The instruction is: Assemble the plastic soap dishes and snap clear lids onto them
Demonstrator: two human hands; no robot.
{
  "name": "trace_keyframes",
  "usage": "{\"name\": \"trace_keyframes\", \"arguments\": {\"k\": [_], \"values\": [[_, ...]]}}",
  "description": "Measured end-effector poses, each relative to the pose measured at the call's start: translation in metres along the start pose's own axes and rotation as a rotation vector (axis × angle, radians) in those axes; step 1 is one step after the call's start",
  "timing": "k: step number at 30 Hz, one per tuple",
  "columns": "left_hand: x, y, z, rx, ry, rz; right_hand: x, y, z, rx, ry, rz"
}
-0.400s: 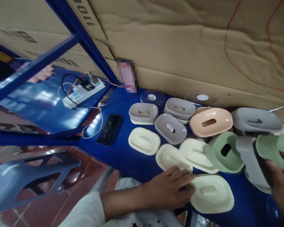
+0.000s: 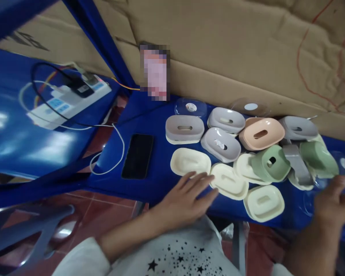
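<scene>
Holding nothing, left hand [image 2: 181, 202] by cream trays [image 2: 230, 182], fingers [image 2: 204, 186] spread; right hand [image 2: 333, 201] near green bowl [image 2: 319, 159], grip unclear.

The left forearm [image 2: 132, 232] comes out of a pale sleeve [image 2: 82, 258] and slants up and rightward to the front edge of the tabletop [image 2: 161, 186]. The left hand [image 2: 185, 201] is palm down there, fingers loosely spread and nearly straight, gripping nothing. The right forearm [image 2: 309, 245] rises more steeply toward the tabletop's right end. The right hand [image 2: 333, 201] is blurred and partly cut off, so its grip cannot be told. The two hands are well apart.
</scene>
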State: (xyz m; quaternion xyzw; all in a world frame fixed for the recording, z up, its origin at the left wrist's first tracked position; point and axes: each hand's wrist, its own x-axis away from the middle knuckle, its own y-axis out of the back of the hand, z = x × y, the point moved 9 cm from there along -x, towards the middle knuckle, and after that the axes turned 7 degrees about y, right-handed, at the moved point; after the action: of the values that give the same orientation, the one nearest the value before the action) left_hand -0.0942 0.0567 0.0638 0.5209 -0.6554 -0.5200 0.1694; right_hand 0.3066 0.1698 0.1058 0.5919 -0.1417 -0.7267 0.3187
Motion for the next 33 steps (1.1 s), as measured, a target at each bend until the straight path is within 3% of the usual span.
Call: {"name": "trace_keyframes", "arguments": {"k": [2, 4, 9, 12, 16, 18, 22, 27, 33], "values": [[0.018, 0.014, 0.029, -0.025, 0.078, -0.035, 0.031, 0.024, 0.047, 0.017, -0.018, -0.129], [0.031, 0.018, 0.049, -0.055, 0.118, -0.028, 0.068, 0.035, 0.089, 0.054, -0.058, -0.16], [0.044, 0.006, 0.068, -0.063, 0.1, 0.057, 0.14, 0.031, 0.159, 0.02, -0.062, 0.001], [0.048, 0.006, 0.069, -0.026, 0.06, 0.034, 0.152, 0.011, 0.203, -0.11, 0.085, 0.194], [0.052, 0.014, 0.069, 0.046, 0.015, -0.037, 0.15, -0.041, 0.267, -0.225, 0.337, 0.558], [0.054, 0.017, 0.07, 0.055, 0.023, -0.056, 0.147, -0.061, 0.287, -0.237, 0.429, 0.7], [0.055, 0.015, 0.074, 0.04, 0.073, -0.04, 0.139, -0.065, 0.283, -0.205, 0.427, 0.779], [0.052, 0.017, 0.074, 0.051, 0.069, -0.056, 0.146, -0.038, 0.24, -0.144, 0.275, 0.687], [0.04, 0.022, 0.071, 0.162, 0.103, -0.065, 0.153, -0.023, 0.224, -0.187, 0.197, 0.466]]}}
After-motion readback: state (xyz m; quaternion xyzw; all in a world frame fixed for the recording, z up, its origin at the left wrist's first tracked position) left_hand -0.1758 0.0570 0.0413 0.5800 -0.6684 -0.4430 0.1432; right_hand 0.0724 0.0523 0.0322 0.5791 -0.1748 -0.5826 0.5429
